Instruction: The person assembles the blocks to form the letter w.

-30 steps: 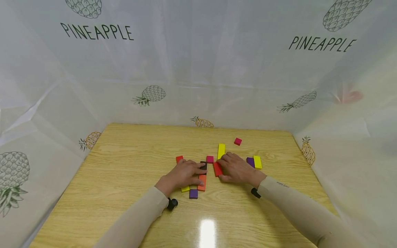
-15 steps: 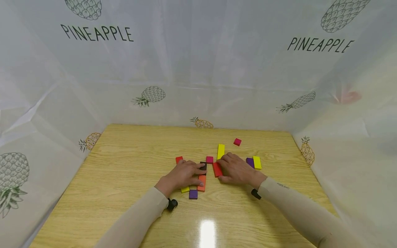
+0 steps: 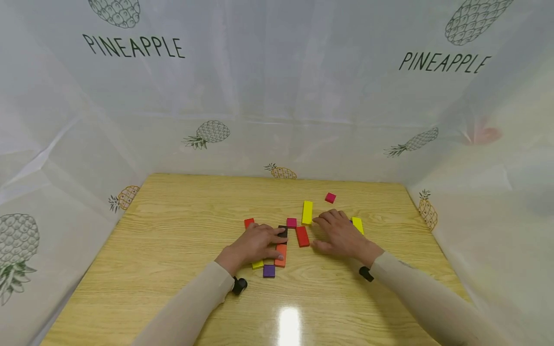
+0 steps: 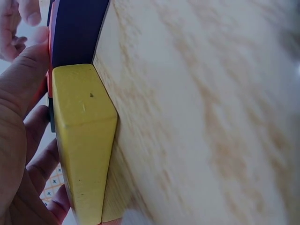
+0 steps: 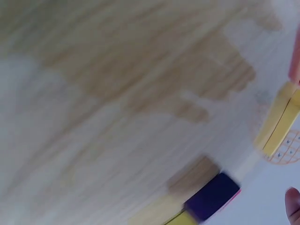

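Note:
My left hand (image 3: pixel 255 242) lies over a group of wooden blocks, fingers extended, touching a black block (image 3: pixel 283 233) and an orange block (image 3: pixel 280 256). A purple block (image 3: pixel 269 271) and a yellow block (image 4: pixel 84 103) sit beneath or beside that hand; the palm partly hides the yellow one in the head view. My right hand (image 3: pixel 342 235) hovers or rests just right of a red block (image 3: pixel 303 236), apart from it, with loosely spread fingers and nothing visible between them. A purple block (image 5: pixel 213 197) is mostly covered by the right hand in the head view.
A magenta block (image 3: pixel 292 223) stands near the black one. Behind the red block is a yellow block (image 3: pixel 307 212). Another magenta block (image 3: pixel 331 197) lies farther back, and a yellow block (image 3: pixel 358 225) is at right. Pineapple-printed sheeting (image 3: pixel 242 144) encloses the wooden table (image 3: pixel 182 202).
My right hand has let go of the red block and moved to the right, covering most of the purple block there. The red block stays where it was; my left hand has not moved.

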Motion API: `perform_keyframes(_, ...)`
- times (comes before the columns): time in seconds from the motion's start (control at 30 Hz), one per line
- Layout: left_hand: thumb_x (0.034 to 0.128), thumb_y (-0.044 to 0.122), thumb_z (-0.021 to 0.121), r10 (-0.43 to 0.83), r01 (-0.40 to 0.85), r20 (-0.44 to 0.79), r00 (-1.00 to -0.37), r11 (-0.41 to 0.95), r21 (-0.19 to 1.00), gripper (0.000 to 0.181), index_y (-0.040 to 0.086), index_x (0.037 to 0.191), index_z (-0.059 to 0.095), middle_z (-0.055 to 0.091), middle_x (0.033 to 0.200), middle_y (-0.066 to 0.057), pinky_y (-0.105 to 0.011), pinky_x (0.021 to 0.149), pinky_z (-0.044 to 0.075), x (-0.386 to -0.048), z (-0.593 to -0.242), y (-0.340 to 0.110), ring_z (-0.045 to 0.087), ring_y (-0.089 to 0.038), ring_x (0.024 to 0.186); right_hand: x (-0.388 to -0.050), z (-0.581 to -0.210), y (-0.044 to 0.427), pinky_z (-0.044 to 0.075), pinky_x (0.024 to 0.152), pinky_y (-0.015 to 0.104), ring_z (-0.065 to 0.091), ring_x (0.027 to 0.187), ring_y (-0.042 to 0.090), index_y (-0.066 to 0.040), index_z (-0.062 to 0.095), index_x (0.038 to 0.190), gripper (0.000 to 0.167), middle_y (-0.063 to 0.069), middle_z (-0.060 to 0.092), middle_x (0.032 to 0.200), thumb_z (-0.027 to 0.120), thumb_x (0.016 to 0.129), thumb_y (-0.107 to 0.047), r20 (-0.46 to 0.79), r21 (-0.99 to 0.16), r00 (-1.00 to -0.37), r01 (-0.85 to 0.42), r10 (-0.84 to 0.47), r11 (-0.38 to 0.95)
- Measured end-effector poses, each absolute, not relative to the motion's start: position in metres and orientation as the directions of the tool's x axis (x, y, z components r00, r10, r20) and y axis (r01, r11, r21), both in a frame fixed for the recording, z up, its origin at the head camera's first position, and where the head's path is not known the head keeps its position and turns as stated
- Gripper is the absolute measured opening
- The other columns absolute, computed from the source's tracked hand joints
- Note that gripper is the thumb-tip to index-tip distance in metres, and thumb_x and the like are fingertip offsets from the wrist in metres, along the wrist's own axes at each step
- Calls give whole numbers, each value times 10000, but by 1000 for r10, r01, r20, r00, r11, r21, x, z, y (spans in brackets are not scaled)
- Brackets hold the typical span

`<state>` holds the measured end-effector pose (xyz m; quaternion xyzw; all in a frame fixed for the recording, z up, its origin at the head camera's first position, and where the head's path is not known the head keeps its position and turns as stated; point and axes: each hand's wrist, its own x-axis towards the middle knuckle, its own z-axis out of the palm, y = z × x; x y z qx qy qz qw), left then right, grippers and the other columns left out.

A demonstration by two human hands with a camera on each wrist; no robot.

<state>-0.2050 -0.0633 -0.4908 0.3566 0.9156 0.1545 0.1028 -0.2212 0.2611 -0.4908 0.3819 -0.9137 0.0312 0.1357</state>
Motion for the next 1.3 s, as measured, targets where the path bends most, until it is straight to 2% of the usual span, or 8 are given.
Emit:
perform_keyframes(0.3,981,569,672,686,621,-67,-725,692,369,607,302,1521,596,426,1671,72,-585,1203,305,-204,-490,-65,451,-277,1497,-219,-490,296,466,968,538,554,1137,349,-27,653,1333,642,132,642,1243,776,890,-475,311,73,-692,-666,-652,742)
perform_keyframes(0.7,982,567,671,686,621,-62,-725,689,373,607,304,1523,592,423,1673,72,-590,1206,303,-205,-492,-66,450,-277,1496,-214,-489,336,474,972,613,536,1199,394,-16,621,1397,675,179,597,1308,743,928,-487,200,56,-806,-558,-557,828)
perform_keyframes(0.97,977,550,689,693,627,-46,-719,676,388,598,288,1509,611,448,1660,56,-586,1186,319,-204,-491,-65,465,-290,1481,-215,-491,345,470,965,614,541,1209,412,-6,625,1396,670,199,591,1324,714,936,-486,173,67,-832,-525,-528,849)
perform_keyframes(1.3,977,549,688,696,630,-39,-717,672,389,595,289,1507,614,448,1659,58,-575,1180,324,-204,-491,-65,466,-292,1482,-217,-494,347,472,942,600,536,1177,405,-6,648,1311,566,201,592,1300,697,939,-430,178,48,-833,-524,-524,850)
